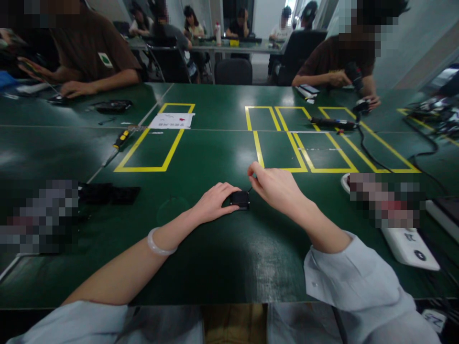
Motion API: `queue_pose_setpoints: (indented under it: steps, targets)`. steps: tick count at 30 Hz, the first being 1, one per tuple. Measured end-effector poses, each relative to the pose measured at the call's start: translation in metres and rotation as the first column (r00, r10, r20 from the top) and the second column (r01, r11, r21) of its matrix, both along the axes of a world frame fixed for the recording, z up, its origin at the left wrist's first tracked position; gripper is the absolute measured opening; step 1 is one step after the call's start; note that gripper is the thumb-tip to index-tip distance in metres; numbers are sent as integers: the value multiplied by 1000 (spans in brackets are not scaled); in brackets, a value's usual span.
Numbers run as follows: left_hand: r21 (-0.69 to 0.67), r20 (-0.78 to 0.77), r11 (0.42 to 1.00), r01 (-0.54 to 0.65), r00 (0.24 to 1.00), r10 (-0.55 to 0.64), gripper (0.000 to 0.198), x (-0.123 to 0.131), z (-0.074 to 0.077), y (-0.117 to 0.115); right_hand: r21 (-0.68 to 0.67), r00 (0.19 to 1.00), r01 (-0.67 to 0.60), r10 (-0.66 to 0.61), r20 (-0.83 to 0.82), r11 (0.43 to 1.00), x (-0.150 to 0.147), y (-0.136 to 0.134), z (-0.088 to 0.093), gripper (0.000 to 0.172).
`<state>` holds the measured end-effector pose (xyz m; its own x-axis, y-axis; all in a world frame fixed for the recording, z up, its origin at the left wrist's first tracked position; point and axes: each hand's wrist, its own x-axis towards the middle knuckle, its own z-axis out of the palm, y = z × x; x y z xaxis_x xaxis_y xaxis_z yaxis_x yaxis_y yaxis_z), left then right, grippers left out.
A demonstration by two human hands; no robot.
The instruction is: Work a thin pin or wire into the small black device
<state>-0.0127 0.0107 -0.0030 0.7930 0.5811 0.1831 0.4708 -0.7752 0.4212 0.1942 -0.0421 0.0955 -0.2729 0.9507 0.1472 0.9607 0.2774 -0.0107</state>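
Note:
My left hand (217,201) is closed on a small black box (240,200) lying on the green table, with the thumb at its near side and the fingers at its far side. Just to the right, my right hand (275,185) pinches a thin dark rod-like tool (250,189). The tool slants down to the right edge of the box, near a corner. Its exact kind is too small to make out, and most of it is hidden by my fingers. Small bright dots, perhaps screw heads, show at the box's corners.
Yellow tape outlines (141,169) mark the green table (215,258). A yellow-black screwdriver (122,139) and a white paper label (172,120) lie ahead on the left. A white power-strip-like object (409,248) sits right. Co-workers sit opposite, one holding a dark power tool (354,75).

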Motion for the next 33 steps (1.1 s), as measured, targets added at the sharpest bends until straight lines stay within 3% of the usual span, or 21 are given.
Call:
queue_pose_setpoints:
  steps: [5, 12, 18, 24, 33]
  targets:
    - [-1, 1, 1000, -2, 1000, 2, 40, 0, 0, 0, 45, 998, -33, 35, -47, 998, -1, -2, 0, 23]
    - [-4, -4, 1000, -5, 1000, 5, 41, 0, 1, 0, -12, 1000, -11, 11, 23, 1000, -1, 0, 1, 29]
    - [-4, 3, 1000, -2, 1000, 2, 41, 0, 0, 0, 24, 997, -30, 32, -63, 999, -1, -1, 1, 25]
    - [-10, 5, 1000, -6, 1000, 6, 42, 0, 0, 0, -19, 1000, -11, 11, 28, 1000, -1, 0, 2, 29]
    - [-13, 3, 1000, -3, 1000, 3, 43, 0, -1, 1, 1, 999, -39, 39, 3, 999, 0, -1, 1, 27]
